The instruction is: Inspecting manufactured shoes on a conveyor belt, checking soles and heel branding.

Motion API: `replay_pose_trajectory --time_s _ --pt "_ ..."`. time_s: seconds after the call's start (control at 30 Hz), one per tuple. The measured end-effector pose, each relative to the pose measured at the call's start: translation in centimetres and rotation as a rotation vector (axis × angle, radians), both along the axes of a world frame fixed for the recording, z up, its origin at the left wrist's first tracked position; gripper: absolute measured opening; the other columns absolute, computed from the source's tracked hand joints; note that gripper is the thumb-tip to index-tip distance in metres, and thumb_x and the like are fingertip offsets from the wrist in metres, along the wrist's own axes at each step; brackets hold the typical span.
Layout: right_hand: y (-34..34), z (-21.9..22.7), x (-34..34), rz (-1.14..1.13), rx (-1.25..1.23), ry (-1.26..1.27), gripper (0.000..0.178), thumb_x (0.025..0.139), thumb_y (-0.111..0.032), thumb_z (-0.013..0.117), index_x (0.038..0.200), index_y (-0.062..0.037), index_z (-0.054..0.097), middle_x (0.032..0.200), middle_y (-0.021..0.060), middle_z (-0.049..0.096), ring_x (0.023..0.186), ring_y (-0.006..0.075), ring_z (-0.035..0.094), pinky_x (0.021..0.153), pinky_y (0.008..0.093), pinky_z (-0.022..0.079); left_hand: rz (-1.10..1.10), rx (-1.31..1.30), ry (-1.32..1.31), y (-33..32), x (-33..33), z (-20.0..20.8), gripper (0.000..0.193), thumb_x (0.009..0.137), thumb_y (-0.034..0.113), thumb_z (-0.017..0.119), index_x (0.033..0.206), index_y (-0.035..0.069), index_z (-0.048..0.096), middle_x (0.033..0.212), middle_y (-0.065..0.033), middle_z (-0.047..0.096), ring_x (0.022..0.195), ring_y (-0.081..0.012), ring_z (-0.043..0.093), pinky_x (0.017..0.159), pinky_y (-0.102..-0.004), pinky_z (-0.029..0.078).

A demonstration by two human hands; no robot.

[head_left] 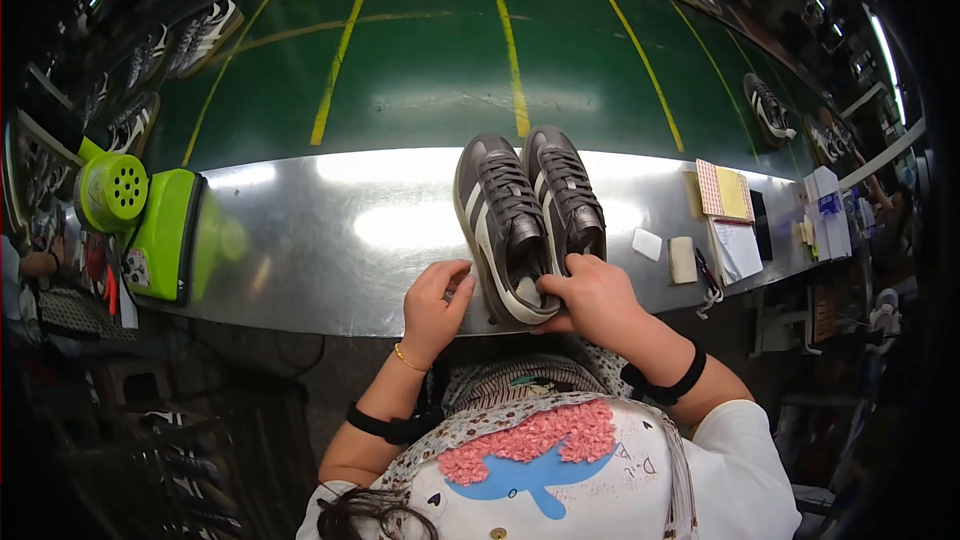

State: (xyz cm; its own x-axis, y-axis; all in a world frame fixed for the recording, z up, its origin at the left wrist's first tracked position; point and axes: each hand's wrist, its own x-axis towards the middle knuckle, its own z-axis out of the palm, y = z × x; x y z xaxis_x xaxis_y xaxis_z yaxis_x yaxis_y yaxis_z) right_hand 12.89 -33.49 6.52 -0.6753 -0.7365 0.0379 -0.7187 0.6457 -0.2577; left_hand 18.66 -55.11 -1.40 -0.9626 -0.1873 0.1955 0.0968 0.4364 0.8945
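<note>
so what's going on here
A person is at a metal table with a pair of grey, white-striped shoes side by side in front of them, toes pointing away. The right hand is at the heel end, its thumb by the opening of the left shoe. The left hand is empty, fingers loosely curled, close beside the pair. Notepads lie to the right, and more shoes sit at the far left.

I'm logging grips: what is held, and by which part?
Right hand: the dark shoes, at their heel openings; whether both are gripped is unclear. Left hand: nothing.
</note>
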Motion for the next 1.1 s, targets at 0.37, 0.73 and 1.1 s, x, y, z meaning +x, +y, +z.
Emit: replay_pose_trajectory --time_s 0.37,0.73,1.1 --pt "-0.9 1.6 -0.3 0.014 -0.06 -0.125 0.073 0.065 -0.028 0.076 0.129 -0.0167 0.042 0.078 0.0093 0.056 0.075 0.0299 0.058 0.064 0.0391 0.047 -0.087 0.811 -0.32 2.4 -2.5 2.6 0.087 0.08 0.027 0.065 0.141 0.003 0.009 0.136 -0.0209 0.031 0.119 -0.029 0.042 0.095 -0.0346 0.04" --pt "-2.9 0.7 0.7 -0.137 0.052 -0.129 0.085 0.063 -0.028 0.078 0.134 -0.0078 0.036 0.076 0.012 0.061 0.071 0.0301 0.06 0.062 0.0399 0.046 0.471 0.82 0.388 -11.9 7.7 13.6 0.079 0.072 0.005 0.06 0.139 -0.003 0.02 0.128 -0.0147 0.042 0.114 -0.0206 0.046 0.096 -0.0308 0.038" --pt "-2.6 -1.1 1.3 -0.103 -0.094 -0.007 0.091 0.055 -0.012 0.08 0.134 -0.0103 0.036 0.072 0.0145 0.057 0.068 0.0335 0.058 0.062 0.0404 0.044 1.309 0.511 0.682 -30.2 16.5 16.6 0.081 0.071 0.015 0.07 0.137 -0.002 0.025 0.131 -0.0149 0.041 0.116 -0.024 0.043 0.095 -0.0334 0.037"
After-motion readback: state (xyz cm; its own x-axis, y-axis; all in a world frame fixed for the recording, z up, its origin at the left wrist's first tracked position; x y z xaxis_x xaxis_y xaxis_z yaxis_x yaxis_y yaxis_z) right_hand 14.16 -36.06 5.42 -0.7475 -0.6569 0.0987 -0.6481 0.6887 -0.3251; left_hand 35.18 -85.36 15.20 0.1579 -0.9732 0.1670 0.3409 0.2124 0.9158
